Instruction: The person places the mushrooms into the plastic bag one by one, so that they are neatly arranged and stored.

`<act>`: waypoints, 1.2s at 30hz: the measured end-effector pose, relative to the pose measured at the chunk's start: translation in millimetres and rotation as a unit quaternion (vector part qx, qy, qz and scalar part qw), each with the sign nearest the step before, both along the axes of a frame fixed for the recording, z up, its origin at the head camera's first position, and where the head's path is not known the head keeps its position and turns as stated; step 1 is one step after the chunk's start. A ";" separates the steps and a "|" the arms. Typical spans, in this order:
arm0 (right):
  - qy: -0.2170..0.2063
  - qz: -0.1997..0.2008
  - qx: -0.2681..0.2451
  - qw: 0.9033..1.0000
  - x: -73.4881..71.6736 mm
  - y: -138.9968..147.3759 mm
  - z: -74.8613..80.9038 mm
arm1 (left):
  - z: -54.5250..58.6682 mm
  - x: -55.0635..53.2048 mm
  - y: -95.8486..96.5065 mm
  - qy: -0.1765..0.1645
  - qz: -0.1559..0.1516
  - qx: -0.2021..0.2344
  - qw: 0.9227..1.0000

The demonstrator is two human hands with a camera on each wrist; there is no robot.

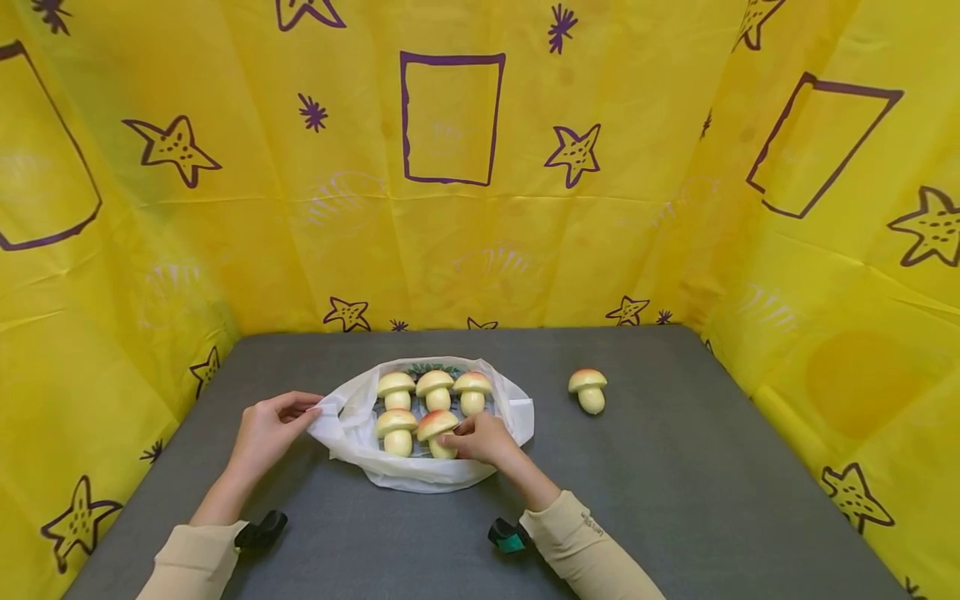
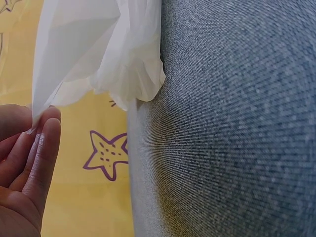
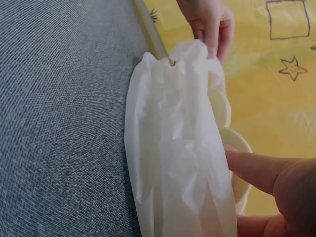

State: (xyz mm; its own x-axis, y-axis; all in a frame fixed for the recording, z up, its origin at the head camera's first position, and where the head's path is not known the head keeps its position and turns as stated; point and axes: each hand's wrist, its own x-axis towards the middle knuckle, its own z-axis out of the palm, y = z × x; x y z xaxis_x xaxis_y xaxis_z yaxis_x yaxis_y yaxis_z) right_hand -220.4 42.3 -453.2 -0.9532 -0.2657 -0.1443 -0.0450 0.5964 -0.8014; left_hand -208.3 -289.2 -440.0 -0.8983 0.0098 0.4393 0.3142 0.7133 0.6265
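In the head view an opened white plastic bag [image 1: 427, 477] lies on the table with cream, red-tinged mushrooms inside, three in a back row and two in front. My left hand [image 1: 268, 427] pinches the bag's left edge between thumb and fingers; the left wrist view shows the thin plastic [image 2: 81, 44] caught at the fingertips [image 2: 50, 126]. With thumb and fingers my right hand [image 1: 487, 440] grips the front-row right mushroom [image 1: 433, 423] by its stem. From the right wrist, the bag's crumpled side [image 3: 173, 138] hides much of the mushrooms.
One more mushroom [image 1: 588, 392] lies on the dark grey table [image 1: 660, 500], right of the bag. Yellow cloth [image 1: 450, 250] with purple drawings hangs behind and at both sides. Some dark green print [image 1: 433, 367] shows at the bag's back edge.
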 end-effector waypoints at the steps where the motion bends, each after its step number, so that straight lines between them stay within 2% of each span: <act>1: 0.002 -0.001 -0.001 1.000 0.3 -0.4 -0.2 | 0.0 0.1 0.1 -0.001 0.000 0.000 1.000; 16: 0.012 0.001 -0.007 1.000 0.9 0.6 -1.8 | -1.4 -1.0 -1.0 0.010 -0.001 -0.001 1.000; 23: 0.007 0.010 -0.016 1.000 3.7 4.6 3.3 | -2.3 -0.9 -0.9 0.004 -0.001 -0.001 1.000; 29: 0.000 0.002 -0.031 1.000 5.3 14.4 11.3 | -3.2 -0.9 -1.3 0.003 -0.002 -0.001 1.000; 36: 0.022 0.017 -0.053 0.998 0.7 35.1 19.2 | -3.3 -0.6 -1.9 0.000 -0.002 -0.001 1.000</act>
